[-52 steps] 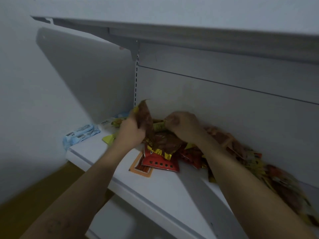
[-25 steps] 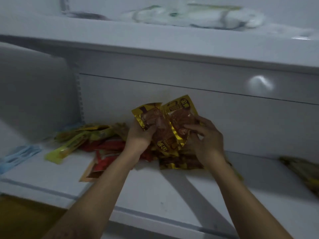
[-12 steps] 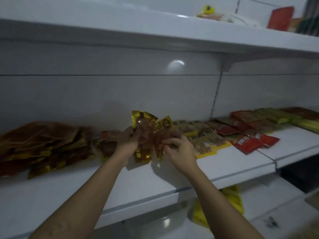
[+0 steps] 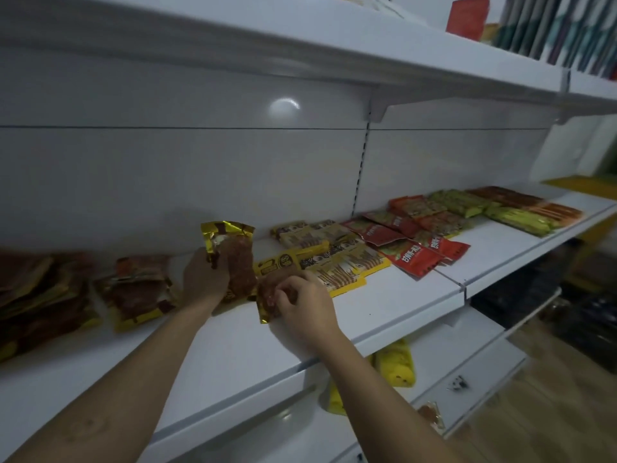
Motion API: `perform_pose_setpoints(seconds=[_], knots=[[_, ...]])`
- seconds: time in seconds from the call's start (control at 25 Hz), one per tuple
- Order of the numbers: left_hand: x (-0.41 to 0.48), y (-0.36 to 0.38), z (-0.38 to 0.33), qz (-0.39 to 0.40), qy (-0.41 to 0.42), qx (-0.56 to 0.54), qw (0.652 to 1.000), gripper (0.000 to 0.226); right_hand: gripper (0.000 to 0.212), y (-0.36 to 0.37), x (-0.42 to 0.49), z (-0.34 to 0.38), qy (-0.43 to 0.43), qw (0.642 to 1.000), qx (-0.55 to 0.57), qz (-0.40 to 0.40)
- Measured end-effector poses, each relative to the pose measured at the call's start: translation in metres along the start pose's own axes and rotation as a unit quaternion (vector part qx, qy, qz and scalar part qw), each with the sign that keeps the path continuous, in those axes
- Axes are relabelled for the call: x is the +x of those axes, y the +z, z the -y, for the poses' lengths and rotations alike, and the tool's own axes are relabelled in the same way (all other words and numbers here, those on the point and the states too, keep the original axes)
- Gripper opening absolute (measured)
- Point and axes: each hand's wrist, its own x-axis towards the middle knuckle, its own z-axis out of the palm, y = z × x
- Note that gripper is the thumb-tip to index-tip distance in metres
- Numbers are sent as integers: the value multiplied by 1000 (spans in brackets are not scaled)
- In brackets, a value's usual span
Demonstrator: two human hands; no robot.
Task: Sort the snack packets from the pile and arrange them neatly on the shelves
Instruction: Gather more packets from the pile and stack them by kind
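Note:
My left hand [image 4: 203, 279] grips a gold-edged packet of brown snack [image 4: 233, 259], held upright just above the white shelf [image 4: 384, 305]. My right hand [image 4: 305, 304] pinches a second gold packet [image 4: 268, 294] that lies low on the shelf next to the first. To the left lies a small stack of the same gold packets [image 4: 137, 292], and beyond it a loose pile of packets [image 4: 36, 295]. To the right are neat rows: yellow packets [image 4: 334, 252], red packets [image 4: 410, 252], green packets [image 4: 467, 202].
An upper shelf [image 4: 300, 38] overhangs close above, with red and dark items at its right end. Below, a lower shelf [image 4: 467, 362] holds yellow packets [image 4: 395, 362] and a small packet near its edge. Wooden floor shows at the lower right.
The view has swung right from the pile to the sorted rows. My hands carried the two gold packets along and lowered them; the right-hand packet now lies near the shelf surface.

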Motion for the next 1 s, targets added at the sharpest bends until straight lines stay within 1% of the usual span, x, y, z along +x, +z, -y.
perform_pose_setpoints(seconds=[0.04, 0.08, 0.16, 0.2, 0.24, 0.28, 0.32, 0.36, 0.4, 0.44, 0.48, 0.52, 0.56, 0.64, 0.68, 0.72, 0.76, 0.8, 0.84, 0.88, 0.92, 1.0], knots=[[0, -1, 5, 5, 14, 15, 1000, 35, 17, 1, -1, 0, -1, 1000, -15, 1], [1, -4, 10, 10, 35, 23, 999, 49, 18, 1, -1, 0, -4, 1000, -26, 0], [1, -16, 8, 17, 70, 51, 996, 88, 19, 2, -1, 2, -9, 999, -49, 4], [-1, -22, 5, 16, 92, 95, 991, 103, 20, 2, -2, 4, -11, 998, -62, 7], [-2, -27, 3, 16, 127, 166, 978, 112, 20, 2, -2, 5, -15, 997, -74, 6], [-2, -29, 3, 25, 175, 245, 953, 113, 21, 2, -2, 6, -17, 997, -82, 4], [-3, -31, 3, 62, 232, 301, 923, 105, 22, 2, -3, 5, -22, 996, -86, 2], [-6, -33, 5, 136, 272, 324, 896, 91, 24, 3, -3, 4, -27, 996, -89, 3], [-10, -36, 5, 222, 283, 338, 869, 77, 26, 4, -3, 3, -32, 995, -91, 5], [-12, -37, 9, 288, 290, 338, 848, 71, 28, 4, -3, 3, -35, 995, -94, 7], [-15, -39, 8, 316, 283, 317, 848, 71, 29, 5, -2, 3, -35, 995, -98, 8], [-17, -42, 4, 307, 257, 302, 865, 66, 30, 5, -1, 2, -34, 994, -101, 12], [-18, -46, 0, 277, 243, 285, 885, 57, 31, 5, -1, 2, -33, 994, -104, 15], [-14, -51, -2, 216, 263, 224, 913, 39, 34, 5, -2, 2, -32, 994, -107, 19], [-10, -57, 0, 210, 266, 225, 913, 41, 35, 5, -2, 2, -33, 993, -108, 19], [-6, -63, 2, 230, 240, 213, 918, 53, 34, 5, -3, 2, -37, 993, -106, 18], [-4, -68, 7, 268, 210, 206, 917, 67, 32, 4, -3, 2, -41, 994, -103, 15], [-7, -73, 8, 317, 165, 193, 914, 73, 29, 3, -3, 2, -44, 994, -101, 12], [-10, -75, 7, 363, 141, 193, 900, 68, 28, 3, -3, 2, -47, 994, -103, 11], [-13, -75, 4, 375, 133, 196, 897, 56, 27, 3, -3, 1, -48, 993, -105, 13], [-12, -73, 3, 348, 167, 243, 890, 50, 27, 3, -4, 1, -49, 993, -102, 15], [-13, -72, -3, 292, 184, 348, 872, 53, 27, 1, -4, 0, -55, 996, -68, 10]])
